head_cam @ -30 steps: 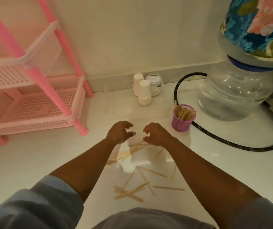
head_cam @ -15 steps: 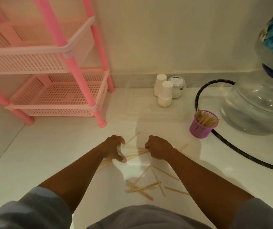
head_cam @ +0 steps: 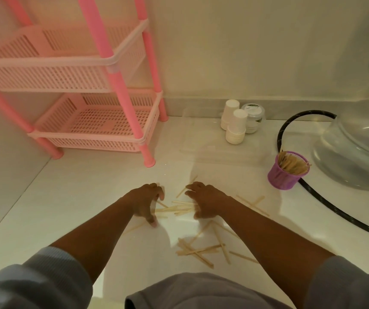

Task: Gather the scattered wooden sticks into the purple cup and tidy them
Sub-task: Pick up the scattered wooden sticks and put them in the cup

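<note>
Several thin wooden sticks (head_cam: 180,208) lie in a loose bunch on the white floor between my two hands. My left hand (head_cam: 147,200) rests on the floor at their left end, fingers spread and curled. My right hand (head_cam: 203,200) presses down at their right end, fingers bent over the sticks. More scattered sticks (head_cam: 201,248) lie nearer to me, and a few lie right of my right wrist. The purple cup (head_cam: 283,175) stands to the far right, holding several sticks.
A pink plastic rack (head_cam: 103,130) stands at the back left. White paper cups (head_cam: 234,126) and a small jar (head_cam: 253,117) sit by the wall. A large clear water bottle (head_cam: 357,148) and a black hose (head_cam: 326,208) lie on the right.
My view has swung left and down, so the cup sits farther right. Both hands have come down onto the floor and spread around the bunch of sticks.
</note>
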Demonstrator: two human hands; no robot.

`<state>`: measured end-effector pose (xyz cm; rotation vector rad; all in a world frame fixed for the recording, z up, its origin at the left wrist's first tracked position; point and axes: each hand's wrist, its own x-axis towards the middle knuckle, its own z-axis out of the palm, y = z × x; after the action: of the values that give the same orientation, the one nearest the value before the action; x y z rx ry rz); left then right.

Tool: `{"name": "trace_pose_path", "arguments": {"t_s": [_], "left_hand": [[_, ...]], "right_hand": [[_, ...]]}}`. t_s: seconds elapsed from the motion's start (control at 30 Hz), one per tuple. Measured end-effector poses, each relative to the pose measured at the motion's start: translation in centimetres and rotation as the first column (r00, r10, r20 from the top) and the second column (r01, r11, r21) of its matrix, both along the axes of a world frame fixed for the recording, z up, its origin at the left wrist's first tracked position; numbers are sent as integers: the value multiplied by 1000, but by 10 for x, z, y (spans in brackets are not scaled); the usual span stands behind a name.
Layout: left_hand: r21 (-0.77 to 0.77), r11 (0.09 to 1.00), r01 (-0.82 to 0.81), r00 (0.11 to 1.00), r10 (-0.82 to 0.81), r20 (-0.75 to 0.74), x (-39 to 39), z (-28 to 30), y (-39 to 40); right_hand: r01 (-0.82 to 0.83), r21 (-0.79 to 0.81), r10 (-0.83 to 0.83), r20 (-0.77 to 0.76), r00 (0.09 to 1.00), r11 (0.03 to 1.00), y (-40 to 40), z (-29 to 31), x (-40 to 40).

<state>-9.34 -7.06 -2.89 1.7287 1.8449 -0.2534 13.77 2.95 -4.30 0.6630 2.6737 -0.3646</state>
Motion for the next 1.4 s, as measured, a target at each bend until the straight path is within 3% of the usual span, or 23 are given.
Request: {"name": "trace_pose_path", "arguments": {"t_s": [0.17,0.33,0.5,0.77,1.17,1.3,1.4], "left_hand": [[20,992,-123,988,120,100,-2,-2,-2],[41,983,-178,981,174,90,2,-3,-3],[53,972,-230,962,219,161,-2,-3,-7],[25,976,-218,971,214,103,-1,-3,-5],[46,997,-58,998,60,-29,9,-5,-8],[118,989,-90,996,87,25,14,-5,-3],[172,975,-144,985,125,119,21,-1,5]], "right_hand": [[32,102,-18,-137,990,994,0,-3,-4],[35,121,-22,-115,993,992,3,-7,3],[58,129,-33,-187,982,990,3,-5,5],[37,101,-29,-81,996,994,2,-8,-2],[185,35,-181,-88,979,982,-2,-7,2],[328,5,-324,-152,934,945,0,0,4],[449,-131,-467,-218,857,884,6,8,7]]}}
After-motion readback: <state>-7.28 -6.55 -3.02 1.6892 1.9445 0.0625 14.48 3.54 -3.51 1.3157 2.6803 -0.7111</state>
